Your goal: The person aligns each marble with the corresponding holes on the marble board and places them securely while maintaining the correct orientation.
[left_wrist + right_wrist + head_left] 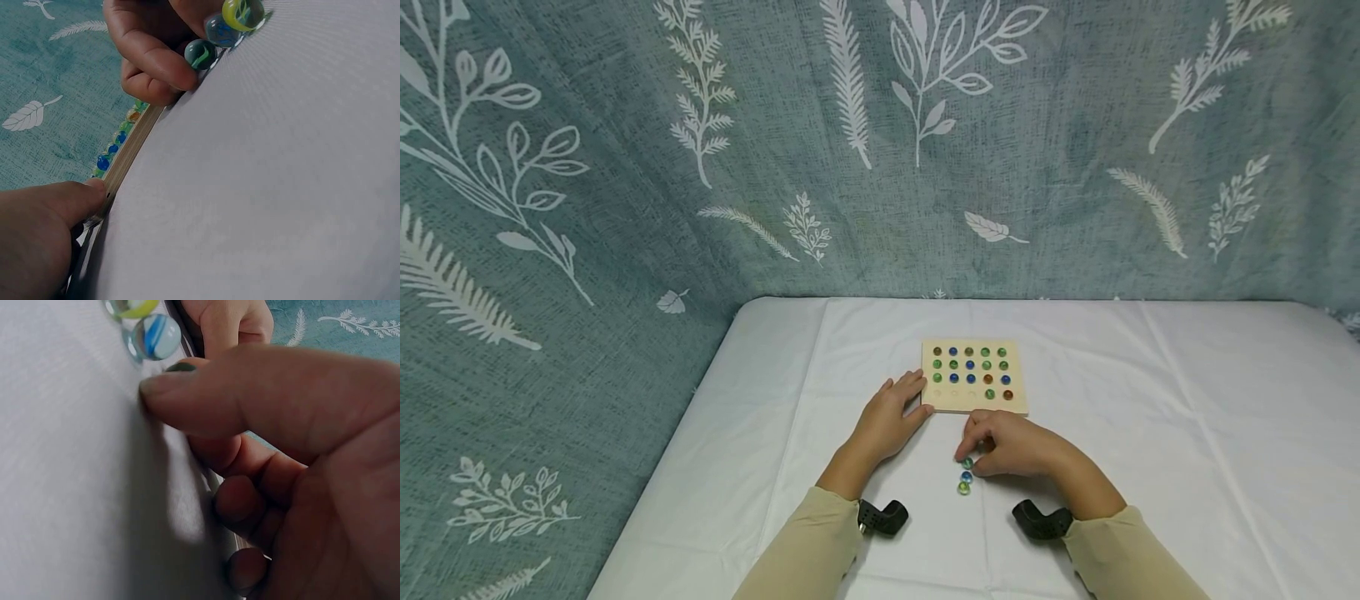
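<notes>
A pale wooden board (973,408) lies flat on the table, its hollows mostly filled with green, blue and amber marbles. Three hollows at the left of its nearest row are empty. My left hand (887,421) rests at the board's near left corner, fingers extended along the left edge and thumb (84,199) against the near edge. Just in front of the board, my right hand (1017,443) pinches a green-swirled marble (200,55) between thumb (187,403) and index finger. Beside it on the cloth sit a blue-swirled marble (159,337) and a yellow-green marble (963,489).
A white cloth (1075,350) with fold creases covers the table. Behind and to the left hangs a blue-green curtain (880,233) with white leaf prints. Black wrist-worn devices (1041,521) sit on both forearms, by the beige sleeves (808,542).
</notes>
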A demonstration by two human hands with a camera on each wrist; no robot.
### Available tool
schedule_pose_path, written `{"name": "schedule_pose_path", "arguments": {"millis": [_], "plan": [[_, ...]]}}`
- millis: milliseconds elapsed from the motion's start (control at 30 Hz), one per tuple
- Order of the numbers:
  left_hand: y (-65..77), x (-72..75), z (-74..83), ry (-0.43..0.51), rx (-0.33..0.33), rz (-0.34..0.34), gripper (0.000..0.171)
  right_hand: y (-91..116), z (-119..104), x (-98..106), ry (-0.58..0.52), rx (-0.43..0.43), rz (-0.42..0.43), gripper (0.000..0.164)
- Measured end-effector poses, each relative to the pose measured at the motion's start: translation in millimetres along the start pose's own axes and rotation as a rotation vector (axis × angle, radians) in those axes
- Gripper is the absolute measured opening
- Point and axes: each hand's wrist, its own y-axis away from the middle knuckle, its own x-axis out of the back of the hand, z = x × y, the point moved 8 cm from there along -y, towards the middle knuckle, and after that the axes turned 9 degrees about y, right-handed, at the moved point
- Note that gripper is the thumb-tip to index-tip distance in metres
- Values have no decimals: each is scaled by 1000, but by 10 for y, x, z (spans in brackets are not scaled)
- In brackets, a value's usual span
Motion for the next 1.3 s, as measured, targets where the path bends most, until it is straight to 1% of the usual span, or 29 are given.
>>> {"name": "schedule_pose_path", "arguments": {"millis": [367,500,600,667,767,900,1033,1133,1300], "plan": [[-1,7,10,-5,-15,-1,52,-6,3,9,35,-4,7,19],[-6,4,4,-2,-14,1,52,-11,4,20,43,-7,30,17],[-8,0,-7,-3,-11,0,53,-11,15,39,55,-17,67,16],[-8,-1,-15,-6,-11,0,53,-12,30,60,59,-31,103,16],[-7,-1,-21,-8,-13,-1,53,-13,49,120,62,-63,185,16],[-5,8,-8,-5,-17,3,53,3,46,269,113,-95,350,16],[-4,20,10,-3,-21,10,53,25,44,420,205,-145,503,16],[-3,23,10,-5,-19,12,53,31,52,493,264,-186,573,18],[-1,17,-4,-5,-12,10,54,28,53,559,342,-210,649,17]]}}
